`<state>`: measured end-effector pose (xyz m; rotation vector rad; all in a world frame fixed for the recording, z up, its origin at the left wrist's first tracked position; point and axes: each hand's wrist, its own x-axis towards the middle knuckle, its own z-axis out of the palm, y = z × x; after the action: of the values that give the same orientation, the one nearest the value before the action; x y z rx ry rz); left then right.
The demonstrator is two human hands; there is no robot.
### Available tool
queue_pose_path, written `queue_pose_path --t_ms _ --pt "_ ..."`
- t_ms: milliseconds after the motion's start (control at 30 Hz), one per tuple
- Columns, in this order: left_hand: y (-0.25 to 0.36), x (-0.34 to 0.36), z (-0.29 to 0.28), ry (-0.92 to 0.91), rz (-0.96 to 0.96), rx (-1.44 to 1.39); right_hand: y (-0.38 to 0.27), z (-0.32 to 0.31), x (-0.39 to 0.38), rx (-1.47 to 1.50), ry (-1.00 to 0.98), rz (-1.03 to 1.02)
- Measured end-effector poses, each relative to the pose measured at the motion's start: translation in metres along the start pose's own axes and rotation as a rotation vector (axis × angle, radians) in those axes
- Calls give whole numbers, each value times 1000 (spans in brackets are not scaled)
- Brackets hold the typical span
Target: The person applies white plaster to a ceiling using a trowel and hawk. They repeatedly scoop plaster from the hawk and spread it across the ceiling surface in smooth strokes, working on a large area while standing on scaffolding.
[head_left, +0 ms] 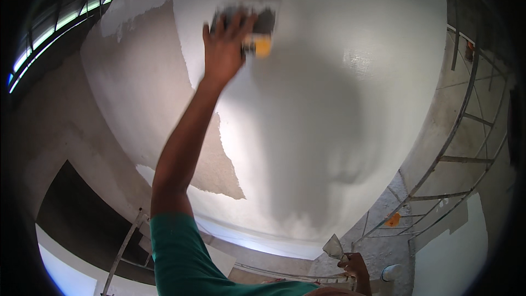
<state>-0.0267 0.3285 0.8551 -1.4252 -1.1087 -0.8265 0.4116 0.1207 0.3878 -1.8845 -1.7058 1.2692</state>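
Plastering trowel [257,24], blurred by motion, lies flat against the white wall [307,104] near the top of the frame, under the raised left hand [223,49]. Its fingers [233,24] spread over the tool's left half and close on the yellow handle [262,46], which shows just right of the palm; the dark blade reaches out beyond the fingertips to the right. The blade's long axis runs roughly level across the wall, left to right, with the handle on its lower side. Smear hides the blade's edges and exact outline, and the hand covers its left end.

Low at the right, the right hand [355,267] grips a smaller putty knife [333,246], fingers clenched around its handle, the pale blade pointing up and to the left. That handle is buried in the fist, and the forearm is cut off by the lower edge of the frame.

A green sleeve [175,257] covers the left upper arm. Patches of bare grey plaster [148,93] show left of the arm. Metal scaffold rails [455,148] curve down the right side, bent by the lens, over a dim concrete floor [378,246].
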Motion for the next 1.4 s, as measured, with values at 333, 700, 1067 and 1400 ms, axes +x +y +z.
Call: queue_pose_path --t_ms 333,700,1067,1400 --pt "-22 154 -2 15 -123 29 76 -25 -16 -69 80 -141" --pt "16 -9 52 -73 -16 75 55 -42 -17 -33 88 -138" --pt "113 -295 35 -483 -38 -166 78 -38 6 -203 46 -226" --pt "43 69 5 127 90 54 27 -42 2 7 15 -60"
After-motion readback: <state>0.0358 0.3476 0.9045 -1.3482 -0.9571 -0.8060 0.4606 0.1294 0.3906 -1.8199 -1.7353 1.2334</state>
